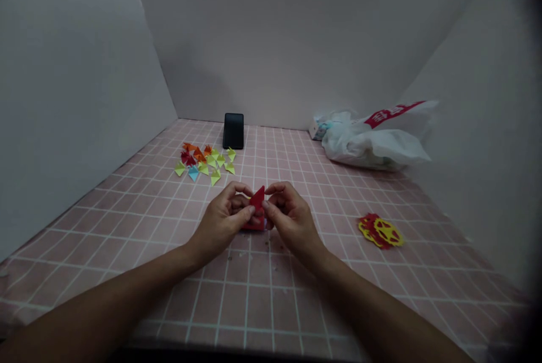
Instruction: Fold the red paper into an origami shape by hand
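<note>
A piece of red paper (258, 199), folded to a pointed shape, is held upright between my two hands at the middle of the table. My left hand (222, 217) is closed on its left side, with the thumb pressed against the front. On the other side, my right hand (293, 219) pinches its right edge between thumb and fingers. Beneath the hands lies more red paper (253, 227), partly covered by the fingers, so I cannot tell whether it is a separate piece. A bit of yellow shows behind the left fingers.
Several small folded paper pieces (203, 168) in yellow, orange, red and blue lie at the back left. A black phone (234, 131) leans behind them. Red and yellow paper cutouts (381, 232) lie at right. A white plastic bag (372, 145) and a box (317, 128) sit at the back right.
</note>
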The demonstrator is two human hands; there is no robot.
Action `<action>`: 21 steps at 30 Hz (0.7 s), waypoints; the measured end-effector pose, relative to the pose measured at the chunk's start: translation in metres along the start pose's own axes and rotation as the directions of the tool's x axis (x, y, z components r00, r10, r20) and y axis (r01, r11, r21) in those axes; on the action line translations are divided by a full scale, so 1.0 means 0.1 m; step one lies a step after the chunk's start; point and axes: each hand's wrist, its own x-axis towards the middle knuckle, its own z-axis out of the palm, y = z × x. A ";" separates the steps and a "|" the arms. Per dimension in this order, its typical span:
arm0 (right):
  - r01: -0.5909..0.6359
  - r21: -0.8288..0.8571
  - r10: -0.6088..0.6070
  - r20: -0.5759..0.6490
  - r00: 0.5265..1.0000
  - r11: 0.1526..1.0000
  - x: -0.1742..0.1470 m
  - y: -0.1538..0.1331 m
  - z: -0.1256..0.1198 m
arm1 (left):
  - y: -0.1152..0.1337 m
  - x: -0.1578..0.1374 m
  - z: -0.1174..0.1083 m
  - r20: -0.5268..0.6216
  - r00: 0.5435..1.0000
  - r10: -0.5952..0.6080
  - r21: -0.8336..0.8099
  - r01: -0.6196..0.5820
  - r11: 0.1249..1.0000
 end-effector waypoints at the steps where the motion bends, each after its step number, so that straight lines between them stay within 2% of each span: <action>1: 0.001 0.001 -0.001 -0.003 1.000 1.000 0.00 0.00 0.00 | -0.01 0.00 0.00 0.000 1.000 0.001 -0.002 -0.001 1.000; 16: 0.010 0.054 -0.009 -0.017 1.000 0.998 -0.01 0.01 0.01 | -0.01 0.00 0.01 -0.016 0.999 0.048 0.015 -0.048 0.999; 21: -0.011 0.148 0.004 0.045 0.999 0.989 -0.01 -0.02 0.03 | -0.01 0.01 -0.01 -0.031 0.994 0.104 0.140 -0.099 0.985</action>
